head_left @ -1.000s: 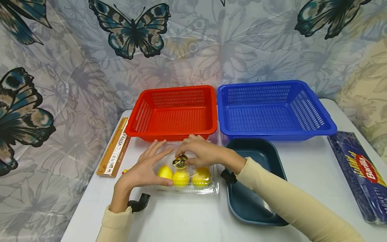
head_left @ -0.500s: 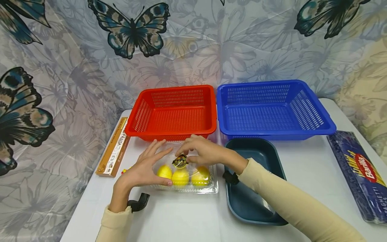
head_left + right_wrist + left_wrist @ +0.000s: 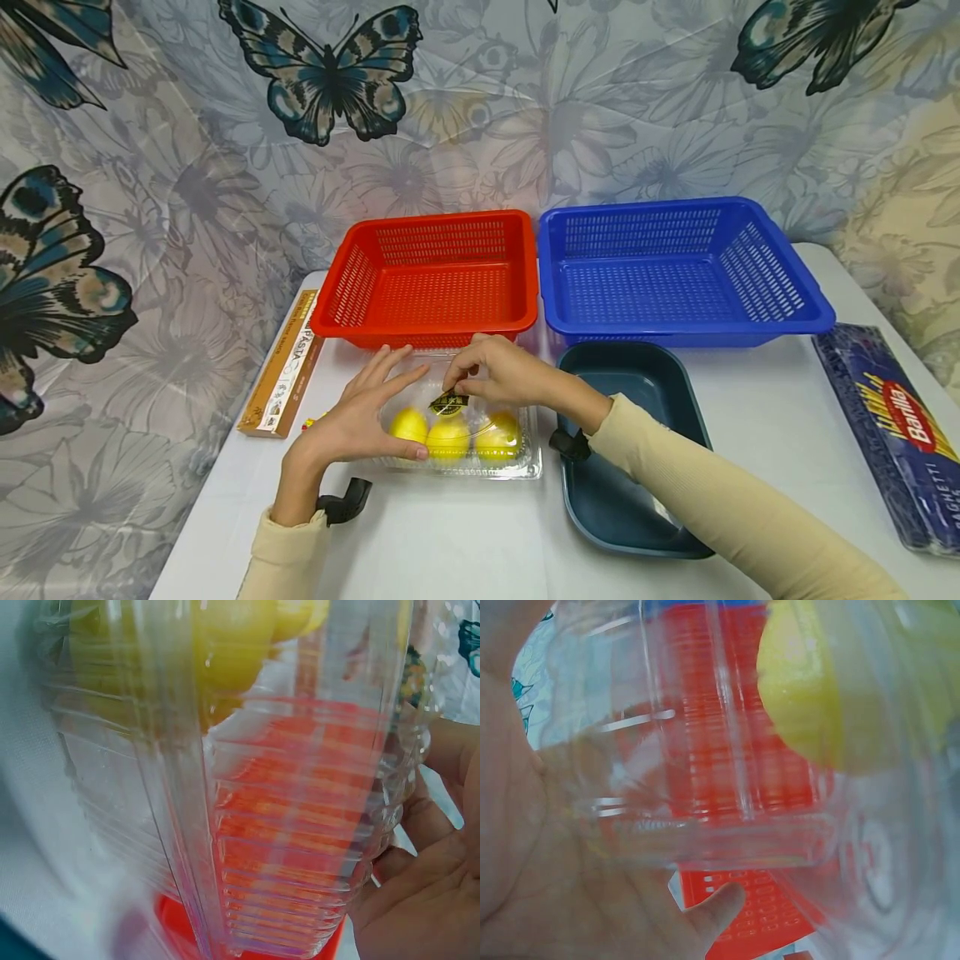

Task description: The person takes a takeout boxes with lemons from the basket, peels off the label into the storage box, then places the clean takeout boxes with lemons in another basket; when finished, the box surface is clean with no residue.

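Note:
A clear plastic box [image 3: 525, 467] with a closed lid stands on the table, holding round yellow fruits [image 3: 448, 440] that look like lemons. On its lid is a black and gold sticker [image 3: 448, 407], whose upper edge looks lifted. My right hand [image 3: 510, 371] pinches that upper edge between thumb and forefinger. Against the box's left side rests my left hand [image 3: 352, 421], fingers spread and fairly straight, thumb along the front. The left wrist view shows the clear wall close up, with one yellow fruit [image 3: 799, 690] behind it. My right palm [image 3: 427, 877] appears beside the box in the right wrist view.
Behind the box stand a red basket [image 3: 442, 333] and a blue basket [image 3: 690, 333]. A dark teal tray [image 3: 622, 517] lies under my right forearm. A brown pasta box [image 3: 281, 367] lies at left, and blue spaghetti packs [image 3: 892, 425] at right.
My right fingertips have shifted slightly onto the sticker's upper edge and now pinch it. The sticker's round top, visible before, is now lifted or covered. My left hand stays put.

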